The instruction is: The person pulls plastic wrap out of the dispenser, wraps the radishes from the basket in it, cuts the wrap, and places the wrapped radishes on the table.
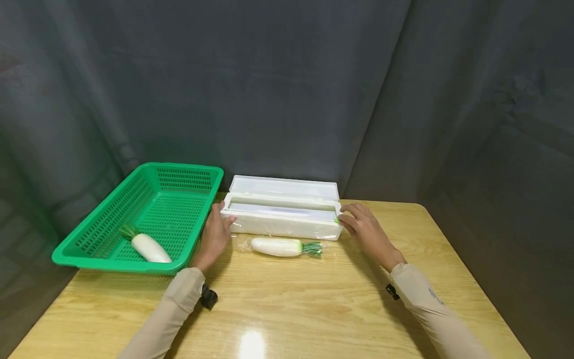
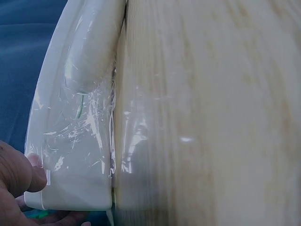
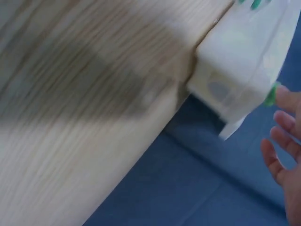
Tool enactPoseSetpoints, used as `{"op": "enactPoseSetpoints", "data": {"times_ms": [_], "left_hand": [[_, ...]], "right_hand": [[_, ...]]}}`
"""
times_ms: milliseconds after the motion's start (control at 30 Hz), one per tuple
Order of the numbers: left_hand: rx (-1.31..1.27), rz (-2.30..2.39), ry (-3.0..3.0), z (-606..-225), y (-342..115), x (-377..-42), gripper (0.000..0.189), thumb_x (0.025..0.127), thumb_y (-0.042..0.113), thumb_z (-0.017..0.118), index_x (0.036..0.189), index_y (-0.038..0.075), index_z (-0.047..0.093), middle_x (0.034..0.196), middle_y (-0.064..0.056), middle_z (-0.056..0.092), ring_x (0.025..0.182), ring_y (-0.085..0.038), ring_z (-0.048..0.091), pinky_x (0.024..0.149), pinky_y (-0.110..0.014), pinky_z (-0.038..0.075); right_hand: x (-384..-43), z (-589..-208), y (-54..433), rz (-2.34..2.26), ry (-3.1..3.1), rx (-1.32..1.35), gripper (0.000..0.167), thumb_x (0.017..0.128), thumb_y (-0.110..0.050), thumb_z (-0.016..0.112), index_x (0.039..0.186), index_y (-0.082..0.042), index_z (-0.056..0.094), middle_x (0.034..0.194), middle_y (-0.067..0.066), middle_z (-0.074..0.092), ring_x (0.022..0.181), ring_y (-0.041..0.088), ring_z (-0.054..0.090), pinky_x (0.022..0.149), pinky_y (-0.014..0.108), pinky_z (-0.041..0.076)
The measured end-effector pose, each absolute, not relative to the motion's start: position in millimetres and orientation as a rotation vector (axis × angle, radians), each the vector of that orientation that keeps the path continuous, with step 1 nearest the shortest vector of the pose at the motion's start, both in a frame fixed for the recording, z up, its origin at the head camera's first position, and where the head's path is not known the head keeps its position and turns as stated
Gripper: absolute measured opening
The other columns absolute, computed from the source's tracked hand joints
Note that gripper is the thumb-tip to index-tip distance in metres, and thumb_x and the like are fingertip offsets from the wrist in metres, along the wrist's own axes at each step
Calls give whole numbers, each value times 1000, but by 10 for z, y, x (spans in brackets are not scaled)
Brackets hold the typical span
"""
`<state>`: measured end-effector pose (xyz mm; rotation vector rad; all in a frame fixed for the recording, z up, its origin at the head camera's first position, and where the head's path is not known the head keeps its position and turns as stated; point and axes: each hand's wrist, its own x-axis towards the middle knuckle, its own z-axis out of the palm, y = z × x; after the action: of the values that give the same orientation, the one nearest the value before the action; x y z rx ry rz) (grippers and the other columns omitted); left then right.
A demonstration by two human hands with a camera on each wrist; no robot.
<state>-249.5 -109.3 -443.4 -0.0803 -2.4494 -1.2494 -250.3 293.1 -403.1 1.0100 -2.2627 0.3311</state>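
A white cling film dispenser box stands on the table with its lid raised. My left hand grips its left end, thumb on the front and fingers round the end. At the right end, my right hand has a fingertip against the small green slider, while its other fingers extend loosely. Clear film comes down over the box's front onto the table. A white radish with short green stems lies in that film, right before the box.
To the left, a green plastic basket stands close beside my left hand, with another white radish inside. A dark curtain hangs directly behind the box. The wooden table's right edge runs beyond my right arm.
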Motion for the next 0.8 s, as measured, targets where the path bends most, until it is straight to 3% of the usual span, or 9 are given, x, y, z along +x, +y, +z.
{"op": "enactPoseSetpoints", "data": {"times_ms": [200, 433, 600, 800], "left_hand": [[-67, -1233, -2466, -4446, -1095, -2483, 47, 105, 8, 62, 143, -8, 39, 151, -33, 47, 139, -49, 45, 111, -62, 39], [-73, -1187, -2443, -4459, -1067, -2476, 45, 104, 7, 63, 139, -10, 41, 147, -35, 50, 135, -51, 48, 109, -62, 41], [-27, -1181, -2486, -4416, -1054, -2451, 48, 104, 9, 62, 143, -9, 40, 146, -36, 50, 132, -53, 50, 105, -65, 42], [2, -1297, -2628, -4281, -1038, -2403, 61, 110, 13, 50, 159, -9, 21, 157, -38, 33, 148, -52, 32, 120, -65, 28]], "right_hand": [[-2268, -4065, 2484, 322, -2266, 1133, 29, 85, -3, 85, 112, -5, 76, 115, 13, 68, 104, 27, 64, 85, 44, 54], [-2111, -4222, 2014, 229, -2441, 1273, 38, 92, -22, 82, 125, -8, 72, 119, 9, 68, 113, 26, 65, 100, 48, 53], [-2128, -4300, 1885, 195, -2533, 1250, 48, 94, -26, 79, 134, -4, 65, 128, 13, 66, 121, 30, 63, 110, 50, 48], [-2162, -4293, 1810, 135, -2551, 1231, 48, 94, -23, 79, 133, -1, 61, 127, 13, 65, 122, 31, 62, 108, 47, 49]]}}
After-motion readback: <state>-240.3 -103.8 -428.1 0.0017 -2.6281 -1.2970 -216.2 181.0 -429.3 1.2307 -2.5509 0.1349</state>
